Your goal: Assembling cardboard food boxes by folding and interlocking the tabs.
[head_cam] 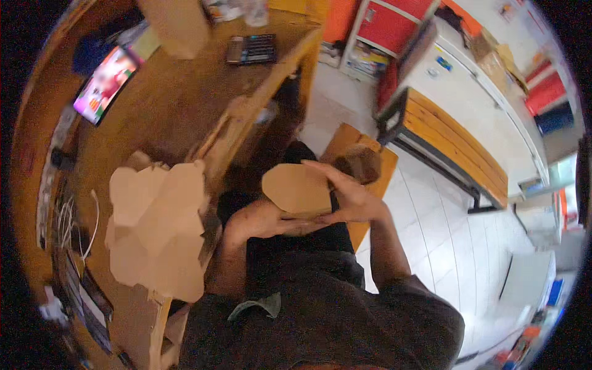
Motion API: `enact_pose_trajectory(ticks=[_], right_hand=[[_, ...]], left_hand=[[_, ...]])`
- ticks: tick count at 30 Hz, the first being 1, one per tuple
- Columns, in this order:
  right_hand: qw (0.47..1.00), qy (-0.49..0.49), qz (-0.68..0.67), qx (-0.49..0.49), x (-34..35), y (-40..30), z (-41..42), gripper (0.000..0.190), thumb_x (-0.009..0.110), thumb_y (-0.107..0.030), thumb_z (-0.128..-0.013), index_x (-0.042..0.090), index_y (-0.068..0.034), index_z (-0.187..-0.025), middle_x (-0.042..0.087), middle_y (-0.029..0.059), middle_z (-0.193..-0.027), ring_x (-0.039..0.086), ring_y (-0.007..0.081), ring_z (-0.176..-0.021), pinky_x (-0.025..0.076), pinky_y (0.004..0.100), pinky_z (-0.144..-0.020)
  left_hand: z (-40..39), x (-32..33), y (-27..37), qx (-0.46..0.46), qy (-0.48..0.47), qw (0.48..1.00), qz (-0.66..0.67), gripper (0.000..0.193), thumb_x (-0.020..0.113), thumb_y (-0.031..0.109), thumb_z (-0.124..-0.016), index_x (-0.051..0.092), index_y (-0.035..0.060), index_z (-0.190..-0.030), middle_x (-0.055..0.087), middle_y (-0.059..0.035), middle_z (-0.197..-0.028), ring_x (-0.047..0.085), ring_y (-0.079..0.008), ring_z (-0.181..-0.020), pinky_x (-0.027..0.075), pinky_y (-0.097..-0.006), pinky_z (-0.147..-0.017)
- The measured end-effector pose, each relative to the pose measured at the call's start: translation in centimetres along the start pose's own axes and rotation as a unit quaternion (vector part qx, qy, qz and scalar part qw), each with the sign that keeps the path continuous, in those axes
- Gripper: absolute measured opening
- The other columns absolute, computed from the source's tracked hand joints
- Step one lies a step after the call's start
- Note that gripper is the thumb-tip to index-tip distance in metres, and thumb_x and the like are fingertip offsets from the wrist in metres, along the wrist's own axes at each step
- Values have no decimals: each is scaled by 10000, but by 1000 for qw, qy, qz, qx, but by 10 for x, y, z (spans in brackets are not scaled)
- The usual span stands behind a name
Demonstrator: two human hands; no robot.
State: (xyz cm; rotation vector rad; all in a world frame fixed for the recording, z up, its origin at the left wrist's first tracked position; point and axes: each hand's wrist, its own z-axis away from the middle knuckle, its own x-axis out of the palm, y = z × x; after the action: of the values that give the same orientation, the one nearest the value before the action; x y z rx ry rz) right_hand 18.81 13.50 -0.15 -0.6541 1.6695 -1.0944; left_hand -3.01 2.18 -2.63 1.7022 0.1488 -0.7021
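Note:
In front of my lap I hold a brown cardboard piece (296, 187) with cut corners, perhaps a small stack of them. My left hand (259, 222) supports it from the near side, its fingers along the lower edge. Around the right edge goes my right hand (354, 194), one finger reaching over the far corner. The fingers of both hands meet near the lower right corner. To the left, a heap of similar flat cardboard pieces (157, 222) overlaps on the wooden desk (162, 106).
A lit phone (106, 85), a calculator (252, 49) and a white cable (95, 217) lie on the desk. A wooden seat (386, 162) with a blurred brown object (365, 164) is at my right. Beyond are a slatted bench (455, 143) and a white chest freezer (467, 78).

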Motion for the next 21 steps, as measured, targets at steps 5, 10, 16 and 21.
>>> enact_pose_trajectory(ticks=[5, 10, 16, 21], right_hand=[[984, 174, -44, 16, 18, 30, 24, 1067, 793, -112, -577, 177, -108, -1448, 263, 99, -1453, 264, 231, -1346, 233, 367, -1100], [912, 309, -269, 4, 40, 34, 27, 1157, 815, -123, -552, 93, -112, -1456, 238, 100, -1448, 235, 239, -1352, 204, 381, -1106], [933, 334, -132, -15, 14, 30, 51, 1169, 809, -129, -548, 80, -68, -1459, 263, 121, -1431, 256, 249, -1340, 212, 372, -1102], [921, 383, -67, -6, -21, 38, 79, 1006, 774, -120, -626, 172, -49, -1429, 325, 135, -1396, 339, 262, -1299, 290, 391, -1074]], left_hand=[[-18, -2, 14, 21, 329, 937, -118, 782, 872, 233, -550, 524, 53, -1226, 560, -147, -1163, 510, -296, -1127, 419, -401, -955], [-35, 38, 1, -28, 185, 966, 178, 1096, 899, 217, -522, 265, 82, -1405, 436, -150, -1328, 425, -252, -1238, 370, -426, -1027], [-54, 37, -15, 23, 159, 972, 174, 1168, 914, 210, -499, 224, 49, -1427, 373, -164, -1395, 379, -264, -1286, 322, -425, -1068], [-98, 39, -28, 79, 96, 972, 199, 1228, 905, 286, -513, 147, 50, -1449, 289, -153, -1447, 292, -269, -1335, 241, -411, -1102]])
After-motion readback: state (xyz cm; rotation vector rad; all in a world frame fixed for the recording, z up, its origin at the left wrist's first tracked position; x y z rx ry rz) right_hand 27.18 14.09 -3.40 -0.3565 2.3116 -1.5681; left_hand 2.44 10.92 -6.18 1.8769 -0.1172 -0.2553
